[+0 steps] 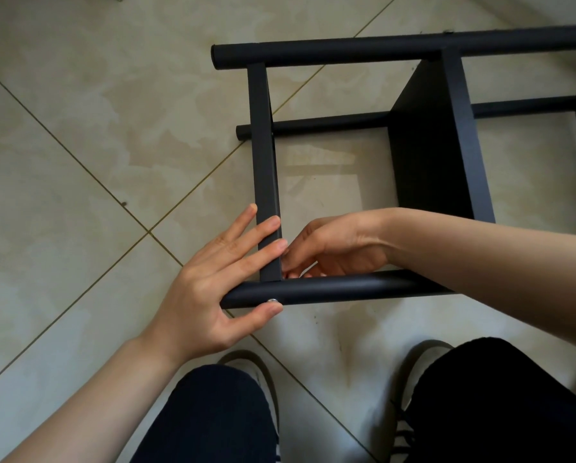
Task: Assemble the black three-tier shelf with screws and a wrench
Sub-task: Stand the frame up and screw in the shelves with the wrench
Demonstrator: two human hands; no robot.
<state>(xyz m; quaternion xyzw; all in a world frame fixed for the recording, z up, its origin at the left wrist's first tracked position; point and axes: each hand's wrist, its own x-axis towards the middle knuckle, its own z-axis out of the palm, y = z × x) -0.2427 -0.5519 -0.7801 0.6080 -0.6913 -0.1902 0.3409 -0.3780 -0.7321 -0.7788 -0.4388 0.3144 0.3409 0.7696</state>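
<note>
1. Head view, looking down: the black shelf (426,145) lies on its side on the tiled floor (79,162), in front of the person's knees and shoes.
2. Left hand (213,282): forearm comes in from the lower left, palm down, wrist roughly straight. Fingers are straight and spread.
3. Left fingertips (273,223) lie across the near end of the flat shelf board (263,145), just above where it meets the near round tube (330,290). The little finger lies off the board's left edge, over the floor.
4. Left thumb presses up against the near side of the tube, directly under a small silver screw (272,300) seated in the tube. Thumb tip touches or nearly touches the screw head; cannot tell which.
5. Right hand (330,245): forearm enters from the right edge, crossing above the tube. The wrist bends so the hand dips inside the frame, back of hand up.
6. Right fingers are curled and bunched together at the inner corner where board and tube join, just opposite the left fingertips. What they pinch, if anything, is hidden; cannot tell.
7. Beyond the fingers: a second board (460,135) further right, and two more tubes along the far side of the shelf.
</note>
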